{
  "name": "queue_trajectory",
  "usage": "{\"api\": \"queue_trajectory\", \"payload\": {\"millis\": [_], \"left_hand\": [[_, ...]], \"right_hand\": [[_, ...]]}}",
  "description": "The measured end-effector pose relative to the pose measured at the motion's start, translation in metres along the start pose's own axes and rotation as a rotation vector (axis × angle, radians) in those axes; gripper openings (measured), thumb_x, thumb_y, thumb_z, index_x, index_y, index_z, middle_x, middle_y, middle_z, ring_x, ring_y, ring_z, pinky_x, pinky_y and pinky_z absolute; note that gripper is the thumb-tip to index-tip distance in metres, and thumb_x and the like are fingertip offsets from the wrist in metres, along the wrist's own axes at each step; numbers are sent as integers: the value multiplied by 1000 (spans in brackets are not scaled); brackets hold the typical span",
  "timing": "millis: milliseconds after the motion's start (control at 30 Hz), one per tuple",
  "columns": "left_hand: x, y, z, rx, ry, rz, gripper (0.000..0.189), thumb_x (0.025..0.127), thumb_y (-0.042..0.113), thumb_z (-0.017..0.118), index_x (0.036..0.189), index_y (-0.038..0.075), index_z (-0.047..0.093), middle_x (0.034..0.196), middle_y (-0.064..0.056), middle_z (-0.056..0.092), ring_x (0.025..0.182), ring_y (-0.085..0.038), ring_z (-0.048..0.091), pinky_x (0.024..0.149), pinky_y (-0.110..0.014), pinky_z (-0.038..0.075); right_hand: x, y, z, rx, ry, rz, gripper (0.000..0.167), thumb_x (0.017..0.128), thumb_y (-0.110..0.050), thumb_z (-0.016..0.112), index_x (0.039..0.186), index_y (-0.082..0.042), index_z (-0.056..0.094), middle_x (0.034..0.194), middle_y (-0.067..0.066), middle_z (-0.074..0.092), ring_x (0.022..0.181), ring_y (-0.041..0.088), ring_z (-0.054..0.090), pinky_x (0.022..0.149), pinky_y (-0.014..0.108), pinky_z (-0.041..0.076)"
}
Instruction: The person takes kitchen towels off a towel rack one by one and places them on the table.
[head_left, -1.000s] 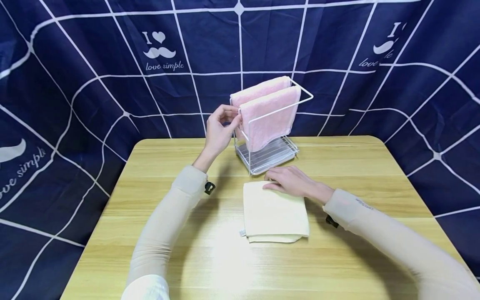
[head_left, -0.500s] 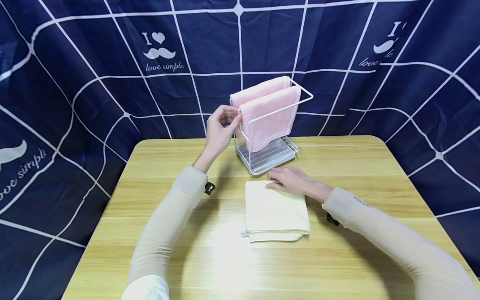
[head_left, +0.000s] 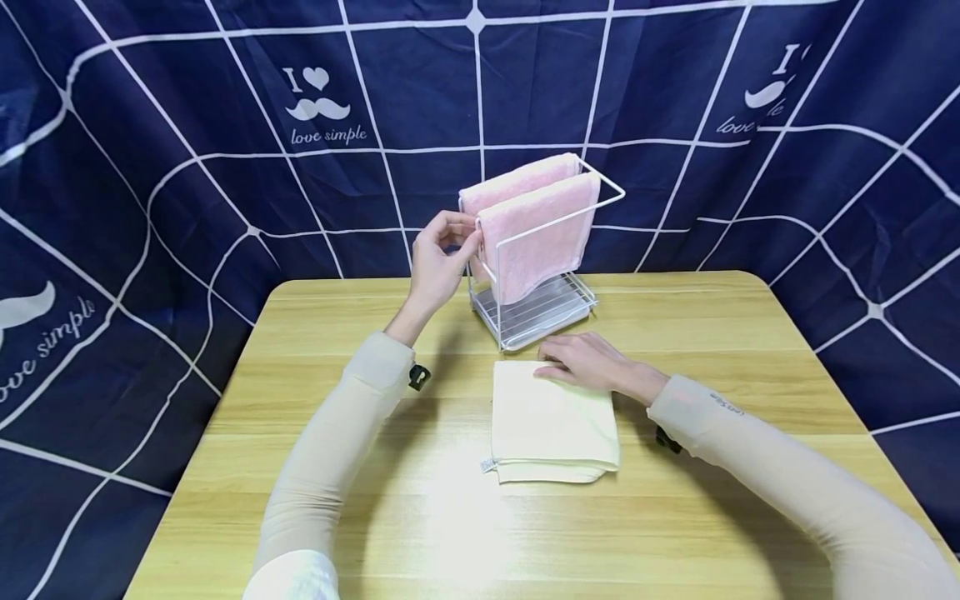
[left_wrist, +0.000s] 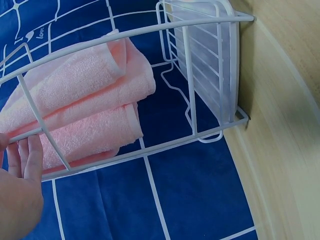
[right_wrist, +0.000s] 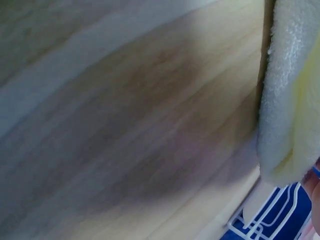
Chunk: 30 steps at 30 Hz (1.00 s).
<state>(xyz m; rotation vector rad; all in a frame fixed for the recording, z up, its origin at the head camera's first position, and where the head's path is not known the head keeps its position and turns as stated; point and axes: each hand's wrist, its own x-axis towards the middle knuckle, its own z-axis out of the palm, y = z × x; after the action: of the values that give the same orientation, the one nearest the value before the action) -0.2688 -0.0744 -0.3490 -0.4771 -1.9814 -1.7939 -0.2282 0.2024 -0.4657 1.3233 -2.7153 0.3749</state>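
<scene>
Two pink towels hang over the bars of a white wire rack, the nearer towel (head_left: 540, 237) in front of the farther one (head_left: 525, 177). My left hand (head_left: 437, 265) holds the rack's upper side bar, thumb and fingers around it. In the left wrist view the fingers (left_wrist: 33, 157) wrap the white bar beside the pink folds. Flat on the table, a folded pale yellow towel (head_left: 555, 425) lies in front of the rack. My right hand (head_left: 588, 364) pinches its far edge, thumb on top; the other fingertips are mostly hidden. The towel's thick fold (right_wrist: 285, 115) fills the right wrist view's right side.
The rack stands on a grey-white drip tray (head_left: 542, 310) near the back of the wooden table (head_left: 360, 500). A dark blue curtain (head_left: 420, 83) with white lines surrounds the table. A small tag (head_left: 488, 466) sticks out at the yellow towel's left corner.
The yellow towel has slid slightly to the right with my right hand, its near edge turning a little. My left hand and the rack stay where they were.
</scene>
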Motion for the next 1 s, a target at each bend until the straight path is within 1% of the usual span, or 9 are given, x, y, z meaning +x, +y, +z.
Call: {"api": "queue_trajectory", "payload": {"millis": [133,267,400,467,533,633,733,867,1000], "left_hand": [[0,0,1,-6,1,5,16,97,-1,71,111,-7,69,97,-23,73,78,1,64,67,-13,53],[0,-1,1,-9,7,12,15,96,-2,72,111,-7,69,97,-25,72,78,2,64,68,-13,54],[0,-1,2,-5,6,12,16,96,-2,72,111,-7,69,97,-24,73,78,1,64,68,-13,53],[0,-1,2,-6,5,14,16,96,-2,72,111,-7,69,97,-24,73,78,1,64,69,-13,53],[0,-2,3,-9,6,15,16,96,-2,72,110,-7,69,96,-24,73,78,1,65,68,-13,53],[0,-2,3,-10,11,17,15,96,-2,72,110,-7,69,95,-24,73,77,1,64,66,-13,53],[0,-1,2,-9,11,17,15,96,-2,72,110,-7,69,94,-24,73,76,1,64,64,-13,52],[0,-1,2,-9,9,13,15,96,-1,72,110,-6,69,94,-22,74,76,0,64,64,-14,52],[0,-1,1,-9,9,11,15,96,-1,72,110,-6,69,95,-23,73,76,0,64,64,-13,52]], "right_hand": [[-1,0,-8,-6,35,5,19,97,-39,75,101,-21,70,85,-9,65,69,2,55,59,22,47],[2,-4,-26,-2,83,-12,20,96,-35,76,105,-17,73,85,-5,66,72,7,61,62,25,52],[3,-7,-45,-2,144,-55,20,96,-32,76,105,-14,73,88,-1,70,71,10,62,61,28,52],[4,-9,-55,-6,194,-90,22,96,-33,75,104,-12,73,88,1,71,71,12,63,60,30,52],[6,-10,-65,-11,253,-132,29,100,-38,71,104,-10,73,85,2,70,71,14,64,59,31,52],[10,-13,-80,-39,351,-201,46,107,-51,57,102,-7,73,83,2,68,67,14,64,54,29,49],[15,-15,-96,-84,432,-249,57,109,-57,46,99,-7,73,80,0,67,62,13,61,49,27,44],[21,-20,-119,-146,498,-282,54,109,-56,49,95,-10,73,78,-1,68,60,13,58,49,30,42],[27,-24,-142,-198,527,-301,49,108,-53,52,95,-12,73,77,-2,67,60,12,56,49,31,42]]}}
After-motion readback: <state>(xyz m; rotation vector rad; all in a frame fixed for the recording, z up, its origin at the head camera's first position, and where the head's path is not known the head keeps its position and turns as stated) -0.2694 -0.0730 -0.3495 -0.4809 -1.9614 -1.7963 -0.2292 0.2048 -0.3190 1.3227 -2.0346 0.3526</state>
